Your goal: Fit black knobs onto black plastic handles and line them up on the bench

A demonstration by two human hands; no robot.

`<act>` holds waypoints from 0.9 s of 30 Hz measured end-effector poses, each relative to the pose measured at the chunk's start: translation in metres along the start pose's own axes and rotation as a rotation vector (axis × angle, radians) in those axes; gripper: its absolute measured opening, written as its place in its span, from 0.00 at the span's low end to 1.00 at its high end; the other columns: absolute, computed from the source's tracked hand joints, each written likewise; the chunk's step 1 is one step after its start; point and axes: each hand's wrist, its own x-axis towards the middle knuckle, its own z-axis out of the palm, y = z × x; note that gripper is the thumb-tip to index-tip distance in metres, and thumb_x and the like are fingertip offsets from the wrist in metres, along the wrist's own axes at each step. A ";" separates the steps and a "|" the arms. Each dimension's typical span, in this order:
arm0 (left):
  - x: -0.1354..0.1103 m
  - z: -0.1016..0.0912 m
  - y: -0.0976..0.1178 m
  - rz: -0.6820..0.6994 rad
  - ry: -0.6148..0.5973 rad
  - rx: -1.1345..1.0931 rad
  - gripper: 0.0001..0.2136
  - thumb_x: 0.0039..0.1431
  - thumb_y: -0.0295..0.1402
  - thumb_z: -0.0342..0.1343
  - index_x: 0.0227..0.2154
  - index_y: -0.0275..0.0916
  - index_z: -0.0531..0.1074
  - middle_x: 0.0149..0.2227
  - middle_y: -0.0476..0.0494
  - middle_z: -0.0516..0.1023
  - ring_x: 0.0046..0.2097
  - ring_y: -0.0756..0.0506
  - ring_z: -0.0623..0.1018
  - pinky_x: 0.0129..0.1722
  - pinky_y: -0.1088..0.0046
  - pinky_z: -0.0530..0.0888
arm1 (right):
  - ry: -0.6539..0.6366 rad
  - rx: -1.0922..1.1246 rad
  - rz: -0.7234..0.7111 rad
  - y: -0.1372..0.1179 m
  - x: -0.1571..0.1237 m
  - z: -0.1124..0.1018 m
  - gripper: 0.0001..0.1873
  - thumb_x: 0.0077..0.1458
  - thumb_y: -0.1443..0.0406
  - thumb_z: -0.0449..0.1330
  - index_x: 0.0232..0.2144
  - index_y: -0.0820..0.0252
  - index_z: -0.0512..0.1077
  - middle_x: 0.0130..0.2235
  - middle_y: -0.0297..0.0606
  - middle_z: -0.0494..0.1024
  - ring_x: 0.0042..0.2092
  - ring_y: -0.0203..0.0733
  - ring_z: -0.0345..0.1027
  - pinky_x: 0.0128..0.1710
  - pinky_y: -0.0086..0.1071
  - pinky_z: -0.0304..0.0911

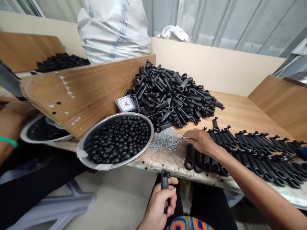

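Observation:
My left hand (159, 203) is closed around a black crank handle (164, 180), held upright below the table edge; a tan cover wraps one fingertip. Over the table, my right hand (200, 140) has its fingers pinched together beside a heap of small silver screws or pins (165, 139). Something tiny and dark shows at its fingertips, too small to name. Under and beside that hand lies a row of black crank handles (198, 161), their ring ends toward me. To the left, a metal bowl (82, 140) holds many black knobs (117, 140).
Behind the screws rises a big pile of black crank handles (172, 95), with a small clock (125, 103) at its left. More handles (261, 166) lie in rows rightward. A wooden divider (96, 86) separates a co-worker's arm (11, 124) and bowl (26, 139). A white sack (115, 32) stands behind.

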 end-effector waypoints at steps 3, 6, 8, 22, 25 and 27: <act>0.003 -0.006 -0.001 -0.011 -0.005 -0.033 0.16 0.45 0.33 0.53 0.39 0.34 0.65 0.14 0.55 0.60 0.15 0.56 0.55 0.16 0.78 0.46 | -0.125 -0.167 0.005 0.011 0.024 0.010 0.12 0.49 0.73 0.52 0.32 0.58 0.74 0.37 0.37 0.76 0.43 0.40 0.66 0.40 0.29 0.58; 0.004 -0.008 -0.002 -0.014 -0.004 -0.056 0.16 0.46 0.33 0.52 0.39 0.34 0.64 0.14 0.55 0.60 0.15 0.56 0.55 0.16 0.77 0.46 | -0.201 -0.230 -0.017 0.007 0.033 0.019 0.11 0.47 0.74 0.52 0.29 0.60 0.73 0.34 0.40 0.76 0.41 0.42 0.67 0.38 0.29 0.57; 0.003 -0.007 0.000 -0.007 -0.002 -0.064 0.15 0.46 0.33 0.52 0.39 0.34 0.64 0.14 0.55 0.60 0.14 0.56 0.54 0.16 0.78 0.46 | -0.246 -0.272 -0.040 0.001 0.036 0.020 0.11 0.47 0.74 0.51 0.28 0.60 0.73 0.32 0.41 0.76 0.40 0.42 0.67 0.37 0.29 0.57; 0.003 0.000 0.000 -0.024 -0.013 -0.054 0.14 0.46 0.31 0.51 0.38 0.34 0.64 0.14 0.55 0.61 0.14 0.56 0.55 0.16 0.77 0.46 | -0.290 -0.365 -0.142 -0.017 0.042 0.033 0.12 0.47 0.76 0.49 0.33 0.66 0.70 0.31 0.50 0.74 0.35 0.45 0.68 0.32 0.31 0.56; 0.001 0.001 0.002 -0.019 -0.030 -0.087 0.12 0.47 0.29 0.50 0.37 0.34 0.64 0.13 0.55 0.60 0.14 0.56 0.55 0.16 0.77 0.45 | -0.252 -0.304 -0.145 -0.013 0.041 0.025 0.12 0.46 0.77 0.50 0.31 0.66 0.71 0.30 0.47 0.74 0.35 0.43 0.67 0.32 0.29 0.56; -0.001 0.004 0.005 -0.018 -0.050 -0.121 0.12 0.47 0.29 0.49 0.37 0.34 0.65 0.13 0.55 0.59 0.14 0.56 0.54 0.15 0.77 0.45 | -0.230 -0.239 -0.162 -0.012 0.036 0.016 0.11 0.47 0.76 0.51 0.28 0.65 0.71 0.29 0.42 0.74 0.34 0.40 0.67 0.32 0.28 0.57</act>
